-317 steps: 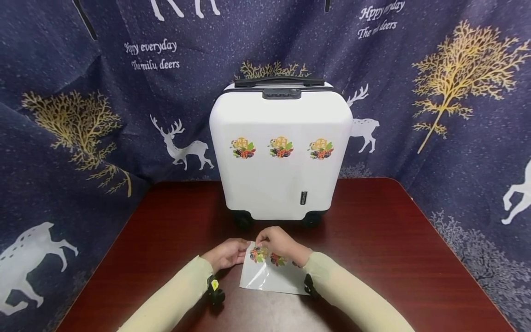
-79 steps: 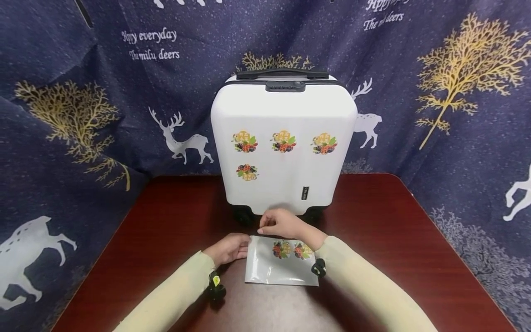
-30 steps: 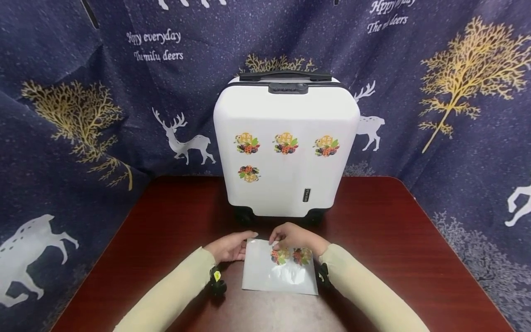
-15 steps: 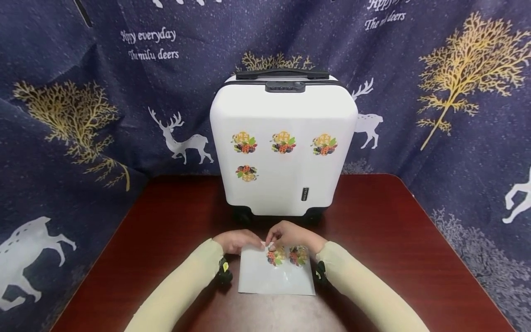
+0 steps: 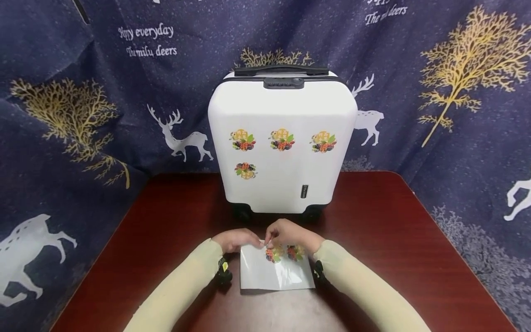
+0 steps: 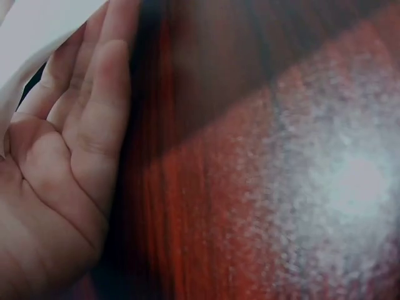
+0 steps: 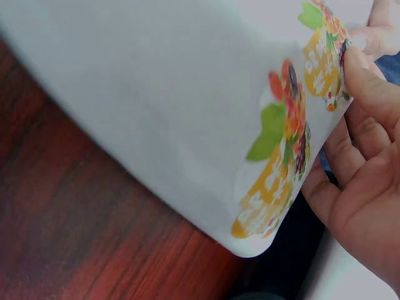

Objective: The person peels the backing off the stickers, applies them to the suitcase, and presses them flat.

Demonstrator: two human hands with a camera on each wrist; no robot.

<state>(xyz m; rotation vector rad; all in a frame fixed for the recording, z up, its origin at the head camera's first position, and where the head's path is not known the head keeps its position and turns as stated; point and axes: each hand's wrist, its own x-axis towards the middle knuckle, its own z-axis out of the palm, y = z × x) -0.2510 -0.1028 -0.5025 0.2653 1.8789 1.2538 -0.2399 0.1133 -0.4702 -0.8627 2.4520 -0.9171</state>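
Note:
A glossy white sticker sheet (image 5: pixel 259 273) carries two fruit stickers near its far edge: a left sticker (image 5: pixel 273 254) and a right sticker (image 5: pixel 295 253). My left hand (image 5: pixel 237 240) holds the sheet's far left corner; in the left wrist view its fingers (image 6: pixel 106 94) lie beneath the sheet. My right hand (image 5: pixel 292 234) pinches the far edge at the left sticker, partly covering it. The right wrist view shows its thumb (image 7: pixel 372 81) on the printed side, other fingers behind the sheet. Both hands' fingertips almost meet.
Behind the hands a white suitcase (image 5: pixel 282 180) stands upright on the dark red table (image 5: pixel 373 240). Three fruit stickers form a row across its front; a fourth sticker (image 5: pixel 246 170), upside down, sits below the left one. A patterned blue curtain (image 5: pixel 182 83) hangs behind.
A fourth sticker has come onto the suitcase since the oldest frame, leaving two on the sheet. Over the last second my left hand has moved right along the sheet's far edge toward my right hand.

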